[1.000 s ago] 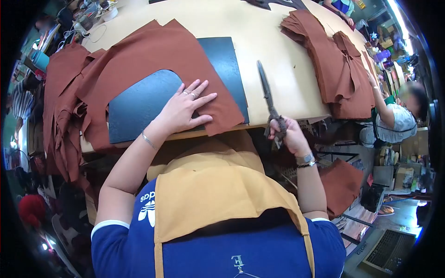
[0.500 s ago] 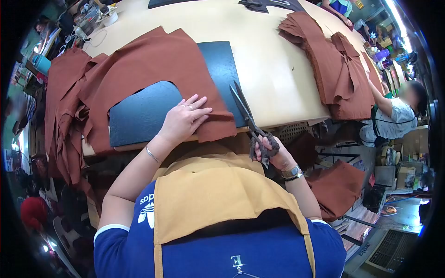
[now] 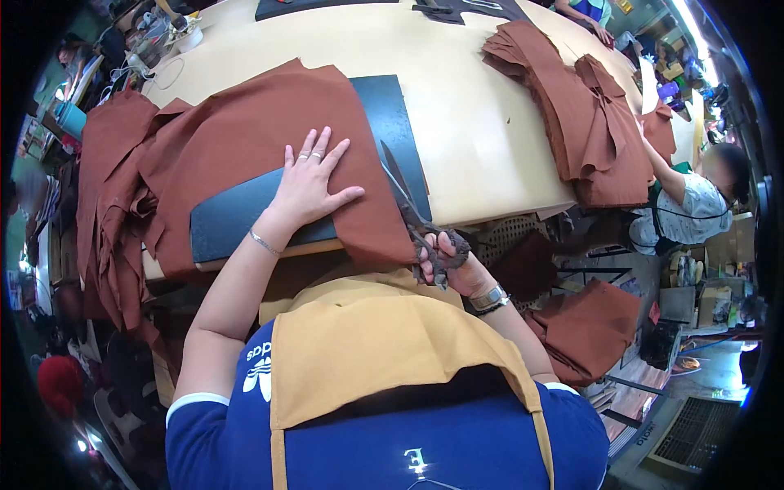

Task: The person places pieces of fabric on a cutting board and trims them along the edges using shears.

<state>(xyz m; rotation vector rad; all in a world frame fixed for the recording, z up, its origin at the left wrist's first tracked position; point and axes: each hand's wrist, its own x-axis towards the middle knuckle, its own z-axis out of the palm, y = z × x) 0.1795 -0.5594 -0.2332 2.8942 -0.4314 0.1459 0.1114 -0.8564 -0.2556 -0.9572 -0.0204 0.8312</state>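
Observation:
My left hand (image 3: 312, 180) lies with fingers spread on a reddish-brown piece of fabric (image 3: 245, 114), its palm side partly over the dark board. Beneath the fabric is a dark blue-black board (image 3: 237, 214), which shows through the curved cutout and along the right side. My right hand (image 3: 451, 260) grips the wrapped handles of large scissors (image 3: 402, 186) at the table's front edge. Their blades point up and away, slightly parted, beside the fabric's right edge. Whether the blades touch the fabric I cannot tell.
Bunched brown fabric (image 3: 114, 188) hangs over the table's left side. A stack of brown fabric pieces (image 3: 563, 114) lies on the pale table (image 3: 465, 155) at right. Folded brown fabric (image 3: 588, 331) sits low at right. A co-worker (image 3: 682, 204) stands at the right edge.
My left hand has moved up and left on the fabric, fingers spreading wider. The scissors in my right hand have shifted left, closer to the fabric's edge. The fabric's lower right corner has shifted downward.

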